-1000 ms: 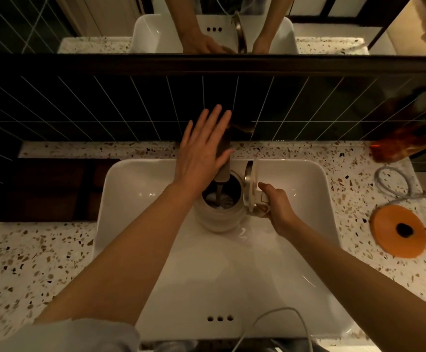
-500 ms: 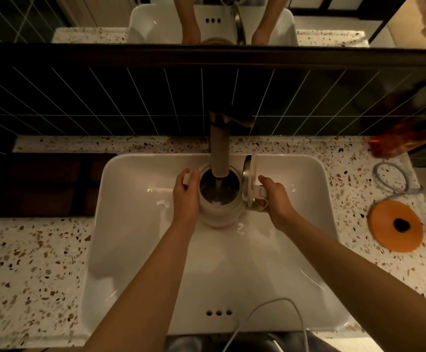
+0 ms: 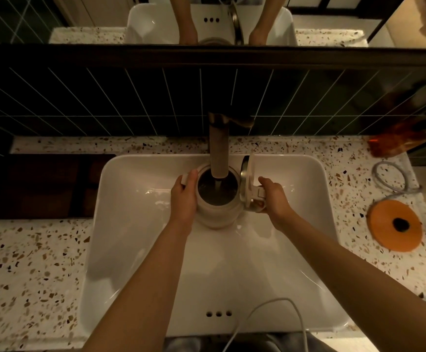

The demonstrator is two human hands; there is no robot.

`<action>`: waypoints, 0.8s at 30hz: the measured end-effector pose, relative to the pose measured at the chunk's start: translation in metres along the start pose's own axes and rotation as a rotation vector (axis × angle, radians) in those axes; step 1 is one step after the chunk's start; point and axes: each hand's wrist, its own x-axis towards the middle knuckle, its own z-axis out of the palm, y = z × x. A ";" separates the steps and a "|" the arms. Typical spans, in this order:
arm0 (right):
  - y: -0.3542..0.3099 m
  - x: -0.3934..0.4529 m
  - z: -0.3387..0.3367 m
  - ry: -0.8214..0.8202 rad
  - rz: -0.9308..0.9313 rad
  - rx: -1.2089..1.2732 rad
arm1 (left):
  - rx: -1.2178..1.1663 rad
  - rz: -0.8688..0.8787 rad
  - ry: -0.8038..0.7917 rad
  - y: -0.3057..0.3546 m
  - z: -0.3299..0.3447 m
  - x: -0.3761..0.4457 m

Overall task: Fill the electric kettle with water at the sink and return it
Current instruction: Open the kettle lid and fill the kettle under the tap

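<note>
**Kettle held under the running tap**

Fingers of the right hand are wrapped around the handle of the electric kettle, closed firmly on it. The left hand is cupped against the kettle's left side, thumb up by the rim, steadying the body. The kettle sits upright inside the white sink, toward its back, with its lid hinged open and standing up on the handle side. The faucet reaches out over the open mouth, and a thin stream of water falls from it into the dark interior. Both bare forearms stretch across the basin from the near edge. On the speckled counter to the right lies the orange kettle base, well apart from the sink, with a coil of grey cord just behind it. A white cable loops over the sink's near rim.
</note>
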 end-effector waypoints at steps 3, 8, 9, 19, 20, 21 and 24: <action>-0.002 -0.001 0.000 0.006 -0.004 0.001 | 0.005 -0.008 0.001 0.001 0.000 0.000; -0.001 -0.001 0.000 -0.002 0.004 0.002 | 0.013 -0.019 0.021 0.004 0.001 -0.001; -0.001 -0.001 0.000 -0.002 0.009 0.005 | 0.013 -0.025 0.016 0.005 0.001 -0.002; -0.003 -0.004 0.000 0.014 0.021 0.013 | -0.004 -0.088 0.069 0.007 0.005 -0.002; -0.004 -0.004 0.000 0.014 0.023 0.013 | -0.001 -0.083 0.061 0.008 0.005 -0.002; -0.004 -0.004 0.000 0.015 0.026 0.012 | -0.004 -0.075 0.056 0.008 0.005 -0.002; -0.005 -0.005 0.001 0.016 0.038 0.006 | 0.009 -0.087 0.062 0.016 0.006 -0.008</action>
